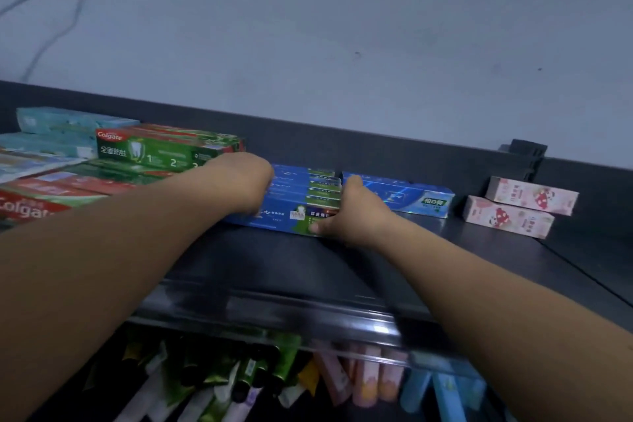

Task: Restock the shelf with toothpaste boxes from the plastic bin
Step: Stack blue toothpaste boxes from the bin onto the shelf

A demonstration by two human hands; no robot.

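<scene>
Head camera faces forward-down, close to shelf [274, 260].

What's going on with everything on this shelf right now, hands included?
Blue boxes: flat, bunched side by side.
Left hand: grips their left end.
Right hand: grips their right end.
Colgate boxes: stacked flat.
Pink boxes: flat, untouched.

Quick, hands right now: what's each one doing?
Left hand: grips the left end of the blue toothpaste boxes.
Right hand: grips their right end.
</scene>
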